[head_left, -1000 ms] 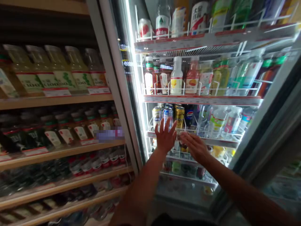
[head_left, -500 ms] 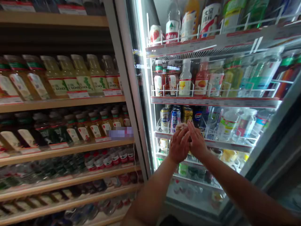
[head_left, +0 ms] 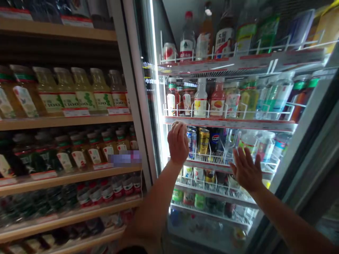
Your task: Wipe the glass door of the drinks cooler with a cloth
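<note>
The two arms [head_left: 288, 215] come up from the bottom, where the picture cuts them off. The hands are well apart. The left hand [head_left: 179, 144] is curled up, with its fingers bent round a pale cloth [head_left: 180, 125]. Just a bit of the cloth shows at the top of the fingers, and it is blurry. The right hand [head_left: 247, 169] is flat with its fingers spread, away from the cloth. I cannot tell if either hand touches the glass [head_left: 150, 116].

Between the hands there is open room. To the left of the left hand is a bright light strip [head_left: 159, 116], then a gray post [head_left: 135, 88]. To the right of the right hand is a dark door edge [head_left: 302, 155].

Behind the glass, the left hand hides part of a blue can [head_left: 192, 143]. A gold can [head_left: 203, 141] and a dark can [head_left: 215, 143] stand next to it. The jars [head_left: 265, 143] behind the right hand are fuzzy. Higher up are juice bottles [head_left: 200, 100], and some top bottles [head_left: 246, 37] are cut off.
</note>
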Demonstrator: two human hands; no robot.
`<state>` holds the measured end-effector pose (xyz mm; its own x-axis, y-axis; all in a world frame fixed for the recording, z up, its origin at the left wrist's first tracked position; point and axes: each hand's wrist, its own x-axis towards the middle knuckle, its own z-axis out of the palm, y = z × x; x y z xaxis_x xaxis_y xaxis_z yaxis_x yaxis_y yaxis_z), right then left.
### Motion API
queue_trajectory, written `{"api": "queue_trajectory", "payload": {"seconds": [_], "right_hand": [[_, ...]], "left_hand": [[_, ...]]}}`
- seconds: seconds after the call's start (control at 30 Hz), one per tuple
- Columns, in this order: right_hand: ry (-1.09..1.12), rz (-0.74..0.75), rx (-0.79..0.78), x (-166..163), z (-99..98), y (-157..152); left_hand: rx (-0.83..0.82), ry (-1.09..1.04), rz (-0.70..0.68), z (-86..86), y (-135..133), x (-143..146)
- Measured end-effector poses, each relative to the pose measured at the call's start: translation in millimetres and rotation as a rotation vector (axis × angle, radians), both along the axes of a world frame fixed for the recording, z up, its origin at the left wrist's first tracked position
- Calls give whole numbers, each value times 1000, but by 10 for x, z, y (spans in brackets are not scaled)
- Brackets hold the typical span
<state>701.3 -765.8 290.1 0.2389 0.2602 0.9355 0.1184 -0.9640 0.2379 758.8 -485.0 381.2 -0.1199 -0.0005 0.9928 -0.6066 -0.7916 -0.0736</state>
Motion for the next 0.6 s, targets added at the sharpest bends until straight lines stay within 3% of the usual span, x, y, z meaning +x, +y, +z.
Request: {"api": "queue_trajectory", "payload": {"seconds": [0.07,0.17,0.23,0.3,0.4,0.47,0.53,0.6], "right_hand": [[-17,-12,4,16,-19,36],[-23,-21,1,16,-25,49],[-15,-26,-4,6,-19,38],[-18,-27,-15,-5,-12,28],[-31,-21,-19,-11,-6,23],[-26,-8,-12,-9,-7,23],[-18,8,3,-4,-12,22],[-13,21,12,0,-18,18]], "left_hand": [[38,37,26,-103,-62,-18],[321,54,45,-644,-190,-143],[559,69,32,-883,-183,-188],[564,94,46,-812,-69,-142],[263,97,110,-375,206,34],[170,103,119,-266,357,104],[185,114,120,-478,434,77],[244,113,126,-865,462,-8]]}}
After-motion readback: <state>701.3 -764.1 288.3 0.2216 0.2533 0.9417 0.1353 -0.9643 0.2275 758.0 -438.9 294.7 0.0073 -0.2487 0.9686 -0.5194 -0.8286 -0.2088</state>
